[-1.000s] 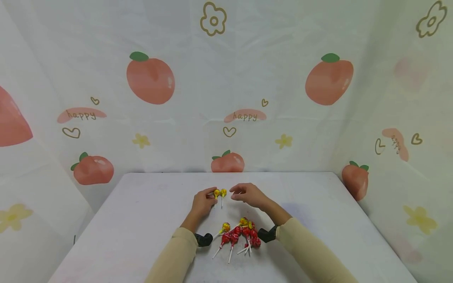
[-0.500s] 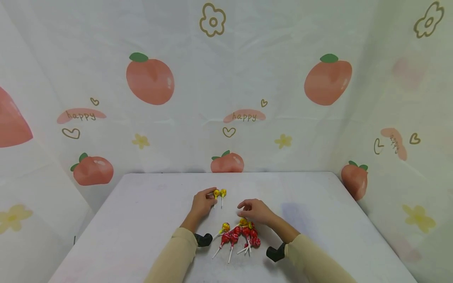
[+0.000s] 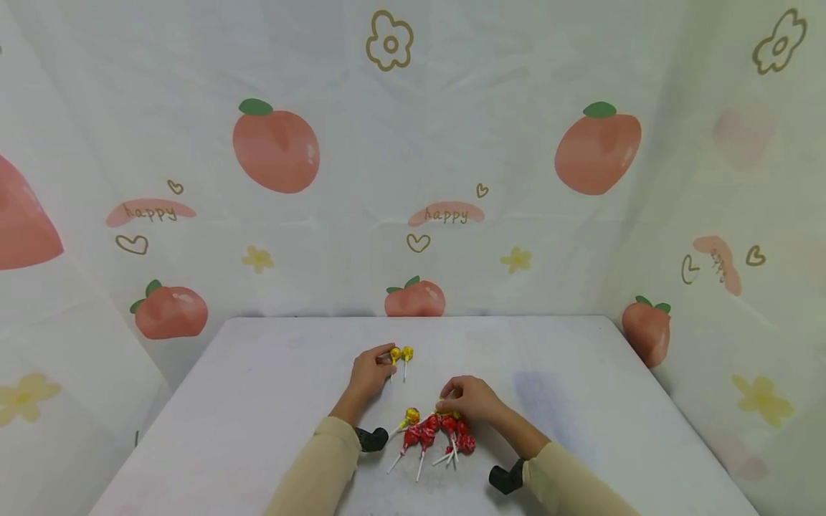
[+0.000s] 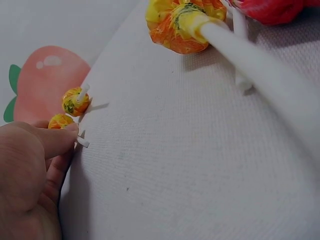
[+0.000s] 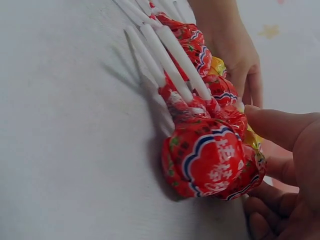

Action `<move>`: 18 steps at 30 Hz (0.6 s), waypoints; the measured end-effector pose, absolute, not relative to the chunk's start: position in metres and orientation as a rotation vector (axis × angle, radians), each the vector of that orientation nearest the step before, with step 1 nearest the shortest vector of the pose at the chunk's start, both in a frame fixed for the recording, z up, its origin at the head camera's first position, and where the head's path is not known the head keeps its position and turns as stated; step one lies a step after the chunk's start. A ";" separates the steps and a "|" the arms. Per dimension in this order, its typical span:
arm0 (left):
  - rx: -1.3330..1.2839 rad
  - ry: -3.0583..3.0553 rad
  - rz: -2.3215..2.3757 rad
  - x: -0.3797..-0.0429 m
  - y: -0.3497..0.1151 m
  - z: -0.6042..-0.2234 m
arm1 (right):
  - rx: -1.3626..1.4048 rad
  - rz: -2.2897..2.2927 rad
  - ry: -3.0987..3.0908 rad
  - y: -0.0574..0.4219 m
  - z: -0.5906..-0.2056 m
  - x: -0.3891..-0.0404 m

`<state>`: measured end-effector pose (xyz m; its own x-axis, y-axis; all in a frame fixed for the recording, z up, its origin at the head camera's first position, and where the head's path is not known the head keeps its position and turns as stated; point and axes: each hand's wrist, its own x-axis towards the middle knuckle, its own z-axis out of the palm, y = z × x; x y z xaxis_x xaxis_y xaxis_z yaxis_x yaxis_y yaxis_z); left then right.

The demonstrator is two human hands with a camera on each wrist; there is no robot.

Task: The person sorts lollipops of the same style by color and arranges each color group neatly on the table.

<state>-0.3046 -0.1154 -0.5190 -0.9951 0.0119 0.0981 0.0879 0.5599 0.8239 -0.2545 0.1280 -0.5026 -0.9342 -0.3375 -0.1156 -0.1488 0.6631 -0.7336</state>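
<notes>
My left hand (image 3: 370, 374) pinches a yellow lollipop (image 4: 61, 120) at the far part of the table, thumb and fingers round its head. Just right of it lies a second yellow lollipop (image 3: 407, 353), stick toward me. My right hand (image 3: 474, 399) reaches down over the back of a lollipop pile. Its thumb and curled fingers close round a yellow-wrapped lollipop (image 5: 254, 139), mostly hidden by the hand and the red ones. Several red lollipops (image 5: 212, 159) lie bunched beside these fingers. At the pile's left is another yellow lollipop (image 3: 412, 416), its stick pointing left.
The pile's white sticks (image 3: 419, 464) fan out toward me on the white table (image 3: 258, 430). A fruit-printed white cloth (image 3: 348, 251) hangs behind and at the sides. Both wrists wear black camera mounts (image 3: 508, 478).
My right hand has come back from beside the two far lollipops and lowered onto the yellow one at the pile's back. The left hand has kept its place.
</notes>
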 end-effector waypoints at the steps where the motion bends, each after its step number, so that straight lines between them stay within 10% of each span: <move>1: -0.083 -2.702 -1.436 -0.304 -0.115 -0.519 | -0.396 -1.130 2.646 0.128 -0.503 -0.253; 18: -0.080 -2.707 -1.423 -0.305 -0.115 -0.519 | -0.384 -1.130 2.656 0.130 -0.501 -0.252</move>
<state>-0.3046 -0.1151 -0.5195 -0.9952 0.0081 0.0975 0.0849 0.5667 0.8195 -0.2525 0.1299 -0.5006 -0.9394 -0.3258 -0.1064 -0.1492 0.6682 -0.7289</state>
